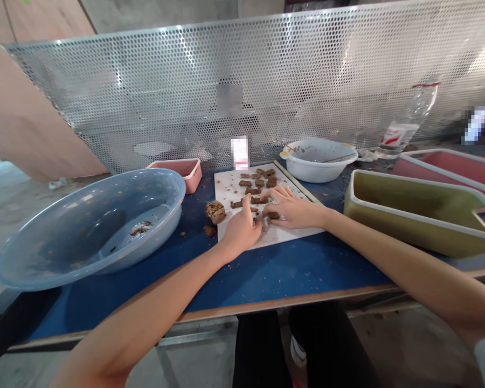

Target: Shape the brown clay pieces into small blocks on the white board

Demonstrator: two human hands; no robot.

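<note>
A white sheet or board (230, 180) lies on the blue tabletop, with several small brown, earthy-looking pieces (245, 183) in loose rows on it. Over its near part is my left hand (242, 229), fingers curled and the index finger and thumb reaching toward the pieces; what they hold, if anything, is hidden. My right hand (293, 209) comes in from the right, its fingers bent around a brown piece (273, 215) low on the sheet. A larger cracked brown lump (215, 212) rests at the sheet's left edge, beside a smaller crumb (209, 230).
A big blue basin (145, 258) stands tilted at the left, near a small pink tray (194, 178). Behind right are a white basin (321, 171) and a plastic bottle (406, 124). Green (404, 231) and pink bins (461, 167) fill the right. A perforated metal screen (145, 91) rises behind.
</note>
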